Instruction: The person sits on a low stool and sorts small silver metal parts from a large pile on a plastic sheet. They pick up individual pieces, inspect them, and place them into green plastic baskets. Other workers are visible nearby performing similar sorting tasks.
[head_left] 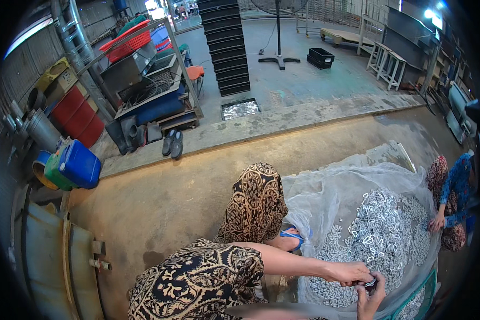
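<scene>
Over the near edge of a heap of small silvery metal pieces [376, 224], my two hands meet. My left hand [352, 273] reaches in from the left, its fingers pinched at a small dark piece [372, 282] with a shiny part. Just below it, my right hand [372, 300] curls its thumb and fingers round the same piece. What exactly the piece is stays too small and covered to tell. The heap, with larger loop-shaped pieces among smaller ones, lies on a pale translucent sheet [325, 186].
At the right, another person's hand [438, 220] touches the heap's far side. A green-rimmed basket [431, 298] with metal pieces stands at lower right. Beyond a low concrete ledge [282, 118] rise stacked black crates [226, 48]. Blue jerrycan [80, 162] and metal tank [53, 256] stand left.
</scene>
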A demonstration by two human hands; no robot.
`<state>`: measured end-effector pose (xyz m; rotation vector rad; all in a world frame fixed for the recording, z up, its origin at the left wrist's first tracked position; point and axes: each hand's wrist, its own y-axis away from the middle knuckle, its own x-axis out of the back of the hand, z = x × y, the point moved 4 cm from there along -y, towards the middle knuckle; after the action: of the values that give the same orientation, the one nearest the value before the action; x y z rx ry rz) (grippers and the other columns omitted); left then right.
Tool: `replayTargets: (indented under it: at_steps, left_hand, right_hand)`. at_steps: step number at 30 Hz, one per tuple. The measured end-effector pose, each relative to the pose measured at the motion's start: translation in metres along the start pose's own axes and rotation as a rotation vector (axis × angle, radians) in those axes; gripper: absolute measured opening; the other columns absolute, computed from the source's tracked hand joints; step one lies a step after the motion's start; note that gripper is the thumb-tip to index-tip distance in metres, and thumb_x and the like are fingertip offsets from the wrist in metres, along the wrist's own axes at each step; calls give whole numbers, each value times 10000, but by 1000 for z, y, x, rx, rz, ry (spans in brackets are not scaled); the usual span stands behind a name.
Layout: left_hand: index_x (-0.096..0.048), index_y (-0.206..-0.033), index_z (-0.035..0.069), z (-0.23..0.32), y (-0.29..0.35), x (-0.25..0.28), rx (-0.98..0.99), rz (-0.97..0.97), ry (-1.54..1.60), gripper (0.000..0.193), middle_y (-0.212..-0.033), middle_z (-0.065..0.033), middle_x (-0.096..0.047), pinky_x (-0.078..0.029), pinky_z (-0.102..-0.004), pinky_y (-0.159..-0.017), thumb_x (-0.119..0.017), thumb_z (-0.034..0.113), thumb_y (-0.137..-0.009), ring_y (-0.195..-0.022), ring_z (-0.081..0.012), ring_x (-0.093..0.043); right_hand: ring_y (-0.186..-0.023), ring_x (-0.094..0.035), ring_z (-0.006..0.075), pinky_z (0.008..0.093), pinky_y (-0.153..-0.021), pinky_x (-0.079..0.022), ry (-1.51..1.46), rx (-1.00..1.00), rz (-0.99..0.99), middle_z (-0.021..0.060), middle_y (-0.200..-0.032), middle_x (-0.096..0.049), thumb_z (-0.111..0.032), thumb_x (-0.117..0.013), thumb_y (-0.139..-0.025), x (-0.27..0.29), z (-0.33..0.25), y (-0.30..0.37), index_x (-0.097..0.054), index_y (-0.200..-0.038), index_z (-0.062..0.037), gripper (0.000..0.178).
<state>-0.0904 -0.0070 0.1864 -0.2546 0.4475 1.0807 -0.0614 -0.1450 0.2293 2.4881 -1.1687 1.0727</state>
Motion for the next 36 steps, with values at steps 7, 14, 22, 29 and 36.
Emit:
replayTargets:
  at_steps: [7, 14, 22, 29, 36]
  left_hand:
    - [-429, -639, 88, 6, 11, -11, 90, -78, -8, 406, -530, 45, -350, -232, -225, -365, -422, 345, -953, -417, -54, -294]
    - [-430, -687, 114, 8, 65, -8, -41, 185, 288, 338, -571, 47, -363, -263, -201, -390, -455, 333, -944, -455, -39, -327]
    - [-509, -1079, 24, 50, 15, -30, -508, 263, -1037, 361, -956, -129, -524, -470, -345, -665, -678, 175, -798, -781, -237, -571]
    - [-647, -979, 66, 54, -19, -59, -638, 82, -1094, 267, -833, -75, -574, -482, -329, -627, -723, 167, -744, -760, -222, -602]
    - [-561, -912, 55, 45, -24, -66, -592, 75, -1417, 153, -790, -78, -536, -476, -391, -524, -591, 186, -837, -655, -276, -605]
  right_hand:
    - [-603, -510, 63, 178, -523, -421, -213, 54, 82, 28, -761, -568, -18, -668, -822, -5, 24, 17, -531, -1147, -16, 353]
    - [-674, -554, 143, 277, -641, -444, -434, 14, 621, 32, -817, -604, -190, -502, -898, 50, 22, 7, -548, -1145, -40, 292]
    - [-469, -416, 85, 200, -383, -276, -1219, -352, 350, 23, -630, -468, -389, -352, -986, 11, 5, 26, -540, -1059, -30, 412]
    - [-410, -410, 105, 212, -344, -235, -1291, -446, 408, 35, -569, -463, -466, -320, -977, 5, 17, 48, -549, -987, -11, 510]
    - [-453, -444, 94, 200, -382, -250, -1187, -463, 361, 28, -610, -486, -392, -407, -972, 3, 11, 50, -524, -996, -45, 367]
